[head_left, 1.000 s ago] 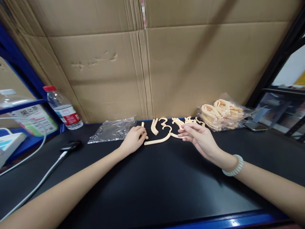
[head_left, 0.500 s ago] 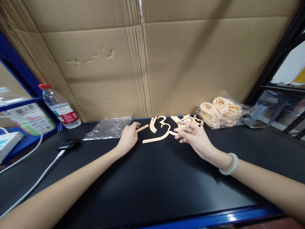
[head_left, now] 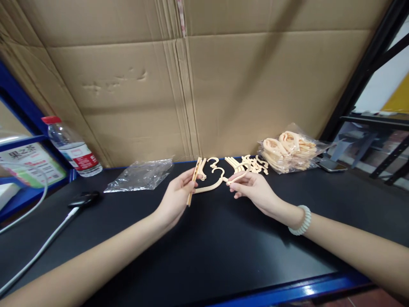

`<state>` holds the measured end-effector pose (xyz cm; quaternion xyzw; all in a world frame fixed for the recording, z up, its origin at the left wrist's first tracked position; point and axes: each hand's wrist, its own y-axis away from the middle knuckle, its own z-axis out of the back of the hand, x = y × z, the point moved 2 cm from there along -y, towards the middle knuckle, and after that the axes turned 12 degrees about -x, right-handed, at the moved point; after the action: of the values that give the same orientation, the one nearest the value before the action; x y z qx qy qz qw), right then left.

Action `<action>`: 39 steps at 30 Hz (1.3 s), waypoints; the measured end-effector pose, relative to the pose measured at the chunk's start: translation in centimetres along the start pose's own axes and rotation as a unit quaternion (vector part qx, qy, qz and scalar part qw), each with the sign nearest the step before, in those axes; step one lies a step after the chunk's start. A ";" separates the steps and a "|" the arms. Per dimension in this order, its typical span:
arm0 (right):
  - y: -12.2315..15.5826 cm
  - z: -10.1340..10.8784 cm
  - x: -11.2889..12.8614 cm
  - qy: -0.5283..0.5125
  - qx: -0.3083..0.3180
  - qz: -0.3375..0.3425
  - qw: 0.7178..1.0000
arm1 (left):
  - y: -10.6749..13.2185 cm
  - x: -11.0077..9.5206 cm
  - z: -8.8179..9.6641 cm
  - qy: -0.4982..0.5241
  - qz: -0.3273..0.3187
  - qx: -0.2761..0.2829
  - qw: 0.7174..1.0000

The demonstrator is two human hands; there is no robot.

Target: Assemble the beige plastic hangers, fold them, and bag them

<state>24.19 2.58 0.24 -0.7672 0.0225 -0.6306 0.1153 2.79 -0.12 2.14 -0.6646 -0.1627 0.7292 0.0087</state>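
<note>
A slim strip (head_left: 196,169) is gripped between the thumb and fingers of the left hand (head_left: 179,194), its long axis pointed from one o'clock to seven, steeply slanted. By the fingertips of the right hand (head_left: 254,187) a curved piece (head_left: 238,177) is pinched, its longer run laid from eight o'clock to two. The strip is found at nine o'clock from the curved piece, and a gap is left between them.

Across that gap the hanger (head_left: 213,186) is seen on the table (head_left: 204,256), at two o'clock from the left hand and between nine and ten from the right. Its long arm is nearer the left hand, its neck nearer the right fingertips; its far left end is hidden by the strip, and whether either is touched cannot be told.

Farther out, loose arms (head_left: 203,168) and a spare hook (head_left: 212,162) are placed at two o'clock from the left hand. From the right hand, more bars (head_left: 232,165) are set at eleven, a small heap (head_left: 257,164) at twelve and a filled bag (head_left: 287,153) at two.
</note>
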 end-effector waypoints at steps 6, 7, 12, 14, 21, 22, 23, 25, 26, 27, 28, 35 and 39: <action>0.4 -0.6 -0.2 0.023 0.083 0.009 0.996 | 3.2 0.0 -1.9 0.108 0.013 0.020 0.994; 0.4 -0.7 -0.2 0.019 0.092 0.003 0.996 | 3.3 0.1 -2.0 0.106 0.001 0.019 0.994; 0.5 -0.5 -0.2 -0.019 0.126 -0.065 0.990 | 3.3 0.6 -1.8 0.076 -0.040 -0.014 0.996; 0.5 -0.4 -0.1 -0.036 0.141 -0.087 0.986 | 3.2 0.7 -1.6 0.065 -0.044 -0.028 0.997; 0.4 -0.1 0.0 -0.051 0.144 -0.136 0.979 | 3.3 0.6 -1.6 0.045 -0.057 -0.027 0.997; 0.4 -0.1 0.0 -0.049 0.146 -0.138 0.978 | 3.3 0.6 -1.6 0.042 -0.059 -0.026 0.997; 0.4 -0.1 0.0 -0.047 0.148 -0.140 0.978 | 3.3 0.6 -1.6 0.040 -0.062 -0.025 0.997; 0.4 -0.1 -0.1 -0.046 0.151 -0.140 0.977 | 3.3 0.5 -1.6 0.037 -0.069 -0.023 0.997; 0.4 -0.1 -0.1 -0.046 0.152 -0.140 0.977 | 3.3 0.5 -1.6 0.036 -0.072 -0.021 0.997; 0.3 -0.1 -0.1 -0.046 0.152 -0.139 0.977 | 3.3 0.5 -1.6 0.035 -0.076 -0.018 0.996; 0.3 -0.1 -0.1 -0.046 0.152 -0.138 0.978 | 3.3 0.4 -1.6 0.035 -0.079 -0.015 0.996; 0.4 -0.2 0.2 -0.041 0.146 -0.141 0.978 | 3.8 -0.3 -1.7 0.018 -0.080 0.001 0.997; 0.4 -0.1 0.1 -0.043 0.154 -0.132 0.978 | 3.9 -0.5 -1.7 0.009 -0.087 0.006 0.996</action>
<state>24.13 2.17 0.28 -0.7627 -0.1812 -0.6029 0.1484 5.26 -3.50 1.52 -0.6545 -0.2155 0.7205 0.0776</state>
